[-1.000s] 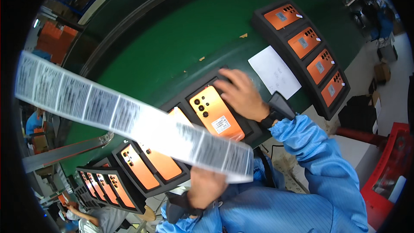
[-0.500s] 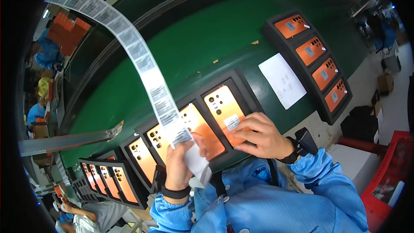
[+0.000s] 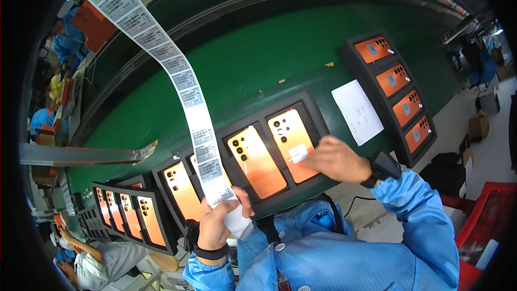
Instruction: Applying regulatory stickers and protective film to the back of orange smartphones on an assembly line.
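My left hand (image 3: 218,223) is closed on the end of a long strip of printed white labels (image 3: 186,83), which rises in a curve to the upper left. Its bare backing hangs below my fingers. In front of me lies a dark foam tray (image 3: 318,116) of orange phones, camera side up. The rightmost phone (image 3: 303,173) carries a white label (image 3: 298,153). Beside that label is my right hand (image 3: 342,159), fingers curled and slightly blurred; whatever they may hold is hidden. No label shows on the neighbouring phone (image 3: 258,170). The strip partly covers another phone.
A second tray (image 3: 350,54) of labelled orange phones stands at the right, beside a white paper sheet (image 3: 356,112). More phones sit in a tray (image 3: 171,240) at the lower left. A red bin (image 3: 487,210) is at far right. People work at the far left.
My right hand has drawn slightly right and its fingers have curled more. My left hand has shifted left and down with the strip, uncovering more of the second phone from the right.
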The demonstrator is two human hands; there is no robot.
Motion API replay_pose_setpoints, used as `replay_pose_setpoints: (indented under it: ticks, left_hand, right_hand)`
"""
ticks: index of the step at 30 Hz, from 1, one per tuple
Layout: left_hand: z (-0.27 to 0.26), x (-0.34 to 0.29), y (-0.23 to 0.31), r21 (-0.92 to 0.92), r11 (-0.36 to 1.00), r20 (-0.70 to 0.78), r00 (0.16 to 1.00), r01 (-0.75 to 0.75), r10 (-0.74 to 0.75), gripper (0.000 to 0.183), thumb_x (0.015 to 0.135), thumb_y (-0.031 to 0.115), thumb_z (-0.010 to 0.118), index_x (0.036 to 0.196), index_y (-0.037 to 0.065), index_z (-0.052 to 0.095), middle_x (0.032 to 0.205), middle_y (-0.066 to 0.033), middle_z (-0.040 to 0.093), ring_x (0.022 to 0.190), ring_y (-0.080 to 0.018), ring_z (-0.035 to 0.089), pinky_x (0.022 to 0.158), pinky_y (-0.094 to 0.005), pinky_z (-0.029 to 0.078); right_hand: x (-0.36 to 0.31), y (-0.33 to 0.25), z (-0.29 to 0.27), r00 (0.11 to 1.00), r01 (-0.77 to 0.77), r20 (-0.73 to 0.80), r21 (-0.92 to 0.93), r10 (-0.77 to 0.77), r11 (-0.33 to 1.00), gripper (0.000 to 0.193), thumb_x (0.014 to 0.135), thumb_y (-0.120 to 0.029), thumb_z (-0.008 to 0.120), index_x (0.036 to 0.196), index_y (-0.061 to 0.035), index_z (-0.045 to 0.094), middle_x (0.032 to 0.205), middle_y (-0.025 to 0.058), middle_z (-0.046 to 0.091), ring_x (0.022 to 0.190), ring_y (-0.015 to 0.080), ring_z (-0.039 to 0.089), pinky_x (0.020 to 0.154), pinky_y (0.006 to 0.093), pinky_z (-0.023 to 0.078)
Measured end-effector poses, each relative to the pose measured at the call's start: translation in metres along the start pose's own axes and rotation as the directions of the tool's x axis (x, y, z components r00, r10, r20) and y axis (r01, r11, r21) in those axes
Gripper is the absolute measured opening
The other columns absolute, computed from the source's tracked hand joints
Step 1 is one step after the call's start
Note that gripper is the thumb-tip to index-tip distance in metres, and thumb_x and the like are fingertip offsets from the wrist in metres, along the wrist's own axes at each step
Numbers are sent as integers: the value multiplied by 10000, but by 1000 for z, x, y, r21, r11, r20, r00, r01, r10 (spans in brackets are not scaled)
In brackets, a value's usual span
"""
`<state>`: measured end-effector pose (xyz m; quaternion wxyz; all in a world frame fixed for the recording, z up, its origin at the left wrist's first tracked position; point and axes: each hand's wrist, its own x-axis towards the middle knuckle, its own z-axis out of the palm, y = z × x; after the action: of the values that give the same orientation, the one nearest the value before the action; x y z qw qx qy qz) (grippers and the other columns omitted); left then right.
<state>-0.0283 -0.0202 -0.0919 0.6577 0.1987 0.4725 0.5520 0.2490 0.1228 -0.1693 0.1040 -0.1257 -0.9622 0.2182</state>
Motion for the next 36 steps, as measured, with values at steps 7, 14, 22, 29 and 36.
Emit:
replay_pose_setpoints:
  ticks: [7, 14, 22, 29, 36]
  left_hand:
    - [9, -3, -3, -14, 1000, -22, 1000, 16, -16, 266, 723, -18, 466, 958, -64, 580, 750, -137, 595, 629, -212, 583, 639, -347, 527]
    - [11, -4, -13, 79, 989, 23, 991, 126, -129, 269, 815, -14, 466, 1069, -51, 548, 880, -163, 653, 785, -233, 645, 742, -327, 518]
    - [-7, -15, -21, 190, 980, 142, 987, 53, -81, 197, 917, -22, 397, 1007, -14, 572, 875, -70, 620, 848, -158, 599, 787, -283, 481]
    - [-15, -19, -28, 267, 963, 183, 983, -20, -31, 161, 906, 7, 450, 976, 14, 595, 869, -58, 603, 823, -129, 570, 768, -252, 460]
    - [0, -13, -29, -369, 916, -138, 965, 159, -223, 353, 971, 295, 415, 1188, 26, 485, 1104, -78, 578, 1031, -190, 569, 890, -356, 445]
  right_hand:
    - [76, 19, -29, 677, -346, -683, 31, 273, 938, 311, 782, -52, 626, 1091, -35, 591, 1080, 115, 590, 1007, 311, 549, 849, 398, 443]
    - [84, -75, -12, 866, 22, -475, 346, 155, 938, 285, 759, -105, 683, 1032, -29, 652, 1054, 117, 585, 970, 306, 538, 843, 397, 443]
    - [104, -105, 10, 928, -25, -322, 443, 185, 896, 405, 783, -100, 670, 1176, -37, 602, 1180, 134, 485, 1082, 297, 481, 905, 380, 422]
    - [106, -104, 13, 956, -59, -144, 762, 258, 645, 301, 802, -41, 654, 1103, -38, 642, 1067, 90, 521, 994, 230, 507, 817, 346, 441]
    - [112, -104, 22, 914, 99, -403, 315, 39, 944, 246, 720, -40, 681, 965, -44, 668, 910, 57, 563, 871, 239, 537, 765, 353, 432]
